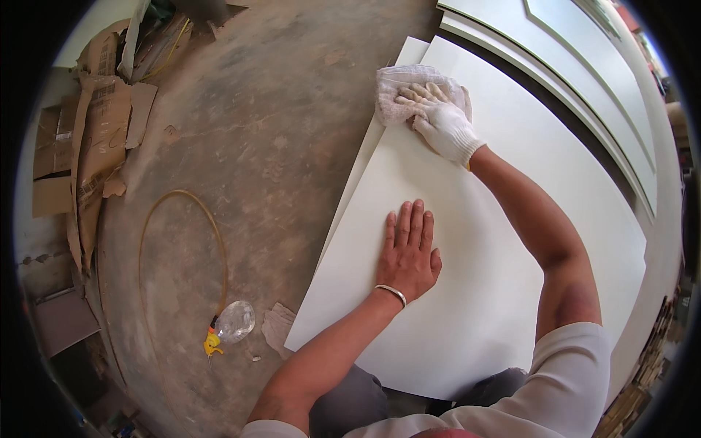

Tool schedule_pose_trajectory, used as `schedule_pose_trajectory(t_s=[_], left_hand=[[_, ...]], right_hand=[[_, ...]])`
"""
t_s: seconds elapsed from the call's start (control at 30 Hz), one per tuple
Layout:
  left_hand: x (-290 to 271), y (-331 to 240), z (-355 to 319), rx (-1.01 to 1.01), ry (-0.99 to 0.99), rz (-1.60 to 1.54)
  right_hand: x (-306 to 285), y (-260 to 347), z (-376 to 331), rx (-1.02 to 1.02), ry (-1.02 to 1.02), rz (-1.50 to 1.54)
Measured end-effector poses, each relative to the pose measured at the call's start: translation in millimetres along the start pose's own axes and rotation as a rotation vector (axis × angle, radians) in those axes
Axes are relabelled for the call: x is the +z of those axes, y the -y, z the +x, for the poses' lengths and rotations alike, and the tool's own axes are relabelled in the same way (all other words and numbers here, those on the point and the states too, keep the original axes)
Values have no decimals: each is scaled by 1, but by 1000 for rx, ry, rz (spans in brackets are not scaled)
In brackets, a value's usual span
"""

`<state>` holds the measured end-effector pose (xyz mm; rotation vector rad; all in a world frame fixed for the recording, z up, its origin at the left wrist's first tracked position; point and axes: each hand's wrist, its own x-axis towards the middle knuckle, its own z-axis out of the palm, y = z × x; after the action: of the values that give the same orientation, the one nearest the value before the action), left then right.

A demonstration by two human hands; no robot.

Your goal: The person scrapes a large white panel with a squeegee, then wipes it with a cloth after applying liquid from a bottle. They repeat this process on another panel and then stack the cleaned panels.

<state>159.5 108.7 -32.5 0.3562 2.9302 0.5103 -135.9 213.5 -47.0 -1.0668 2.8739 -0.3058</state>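
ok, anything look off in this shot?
Yes, mildly. The top board sits out of line with the lower board, which sticks out along its left edge. Torn cardboard at far left looks messy. Also, only the right hand is gloved; the left hand is bare.

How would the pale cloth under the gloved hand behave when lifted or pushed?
The cloth would probably hang floppy, since it lies crumpled in soft folds. Pushed by the right hand, it may slide easily, because the white panel beneath looks smooth.
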Motion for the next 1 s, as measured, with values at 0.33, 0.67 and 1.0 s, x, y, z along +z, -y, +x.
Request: schedule_pose_trajectory(t_s=[0.33,0.67,1.0], left_hand=[[7,2,-4,20,-131,-20],[-10,0,-7,187,456,-277],[32,-24,-212,440,-196,-438]], right_hand=[[-25,-57,80,146,7,-312],[26,191,-91,-736,258,336],[-6,75,-47,80,27,-228]])
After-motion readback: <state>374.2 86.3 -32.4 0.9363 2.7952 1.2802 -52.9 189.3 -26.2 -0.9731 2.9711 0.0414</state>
